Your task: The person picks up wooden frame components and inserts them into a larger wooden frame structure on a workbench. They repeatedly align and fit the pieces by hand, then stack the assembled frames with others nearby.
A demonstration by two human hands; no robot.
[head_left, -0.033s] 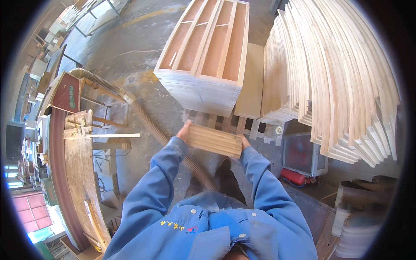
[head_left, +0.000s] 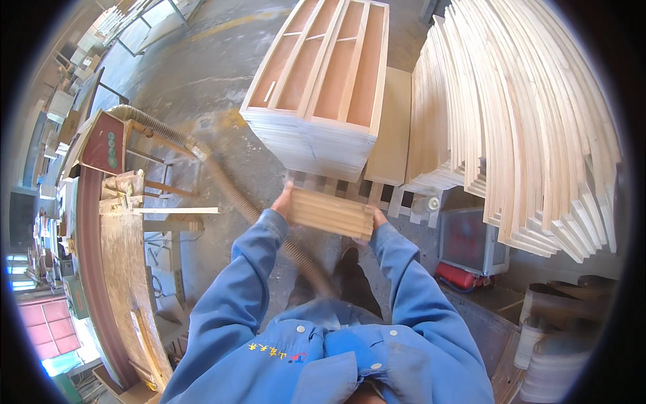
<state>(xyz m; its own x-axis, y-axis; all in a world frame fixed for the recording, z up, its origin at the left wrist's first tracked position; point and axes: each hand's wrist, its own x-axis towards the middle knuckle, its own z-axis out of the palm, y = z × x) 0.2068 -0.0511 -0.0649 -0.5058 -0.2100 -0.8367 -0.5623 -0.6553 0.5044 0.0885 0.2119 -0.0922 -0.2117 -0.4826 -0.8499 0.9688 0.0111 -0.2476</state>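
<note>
Centrally, a bundle of pale wooden strips (head_left: 330, 213), slightly blurred, is held on the wearer's side of the stack of framed panels (head_left: 308, 143), apart from it in the view. Its long axis runs from left to right between the palms, roughly along the stack's near end, the right end slightly closer to the wearer. The left hand (head_left: 282, 202) grips the left end and the right hand (head_left: 379, 217) the right end; the fingers are partly hidden. The left hand appears marginally nearer the stack. Outward from the stack: pallet slats (head_left: 397, 200) at its foot; to its right, tall upright boards (head_left: 515, 128); to its left, a ribbed hose (head_left: 232, 192).
</note>
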